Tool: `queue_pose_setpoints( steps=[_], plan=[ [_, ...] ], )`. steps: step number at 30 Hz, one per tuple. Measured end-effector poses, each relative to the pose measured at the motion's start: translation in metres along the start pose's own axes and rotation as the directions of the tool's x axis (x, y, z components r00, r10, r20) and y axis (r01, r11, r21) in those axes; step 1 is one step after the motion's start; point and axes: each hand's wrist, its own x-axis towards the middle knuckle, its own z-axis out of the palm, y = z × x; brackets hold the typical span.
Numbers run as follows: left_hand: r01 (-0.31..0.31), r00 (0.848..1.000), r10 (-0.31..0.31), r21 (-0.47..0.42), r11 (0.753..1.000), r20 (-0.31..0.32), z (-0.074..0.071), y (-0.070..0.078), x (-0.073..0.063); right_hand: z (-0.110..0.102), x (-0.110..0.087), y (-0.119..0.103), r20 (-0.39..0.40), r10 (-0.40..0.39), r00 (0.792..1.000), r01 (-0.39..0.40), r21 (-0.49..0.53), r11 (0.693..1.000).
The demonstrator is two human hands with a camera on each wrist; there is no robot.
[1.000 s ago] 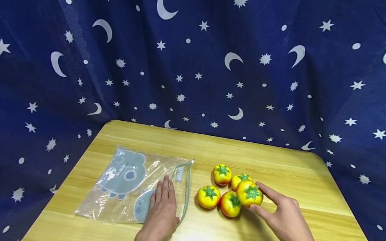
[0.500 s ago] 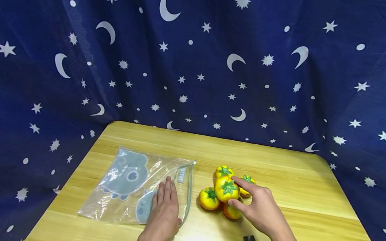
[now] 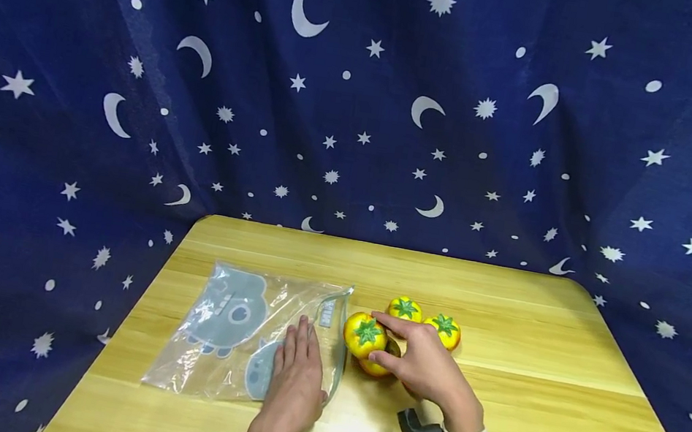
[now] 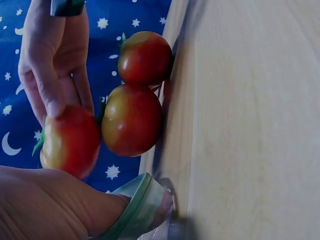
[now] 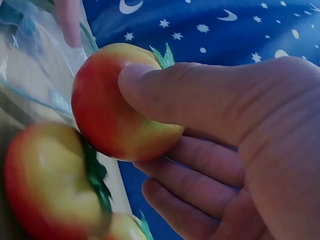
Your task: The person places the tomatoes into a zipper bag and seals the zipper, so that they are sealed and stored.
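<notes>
My right hand (image 3: 428,364) grips a toy tomato (image 3: 365,334), red and yellow with green leaves, between thumb and fingers. In the head view this tomato overlaps another tomato (image 3: 374,367) near the mouth of a clear zip bag (image 3: 165,368). The bag lies flat, printed with pale blue cartoon figures. My left hand (image 3: 297,386) rests on it near the mouth, fingers straight. The left wrist view shows the thumb (image 4: 107,207) behind the bag's green zip edge (image 4: 137,200), covered by plastic. The held tomato is outside the bag.
Two more toy tomatoes, a rear tomato (image 3: 404,308) and a right tomato (image 3: 444,330), sit beyond my right hand. Another is mostly hidden under that hand. A wooden table (image 3: 556,423) bears everything, with a blue star-and-moon curtain (image 3: 362,100) behind it.
My right hand has carried the held tomato leftward over the others to beside the bag's mouth. The left hand stays on the bag. The view has shifted slightly.
</notes>
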Motion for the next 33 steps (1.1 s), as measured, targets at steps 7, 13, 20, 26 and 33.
queue_pose_setpoints(
  steps=[7,13,20,26,33],
  plan=[
    [-0.005,1.000,0.005,0.008,1.000,-0.008,0.000,0.001,0.000,0.017,0.016,-0.007,0.058,-0.066,0.996,0.065,0.009,0.998],
    [-0.008,0.999,0.008,0.019,1.000,-0.039,0.002,0.001,-0.001,0.030,0.027,-0.012,0.119,-0.066,0.991,0.063,0.033,0.997],
    [0.007,0.997,-0.006,0.013,1.000,-0.072,0.004,0.002,0.000,0.041,0.036,-0.015,0.148,-0.076,0.986,0.080,-0.016,0.997],
    [-0.008,0.993,0.014,0.048,0.999,-0.121,0.005,0.004,-0.002,0.052,0.041,-0.018,0.164,-0.101,0.981,0.116,-0.086,0.990],
    [-0.031,0.982,0.047,0.086,0.996,-0.181,0.007,0.004,-0.002,0.063,0.045,-0.022,0.173,-0.142,0.975,0.157,-0.075,0.985]
  ],
)
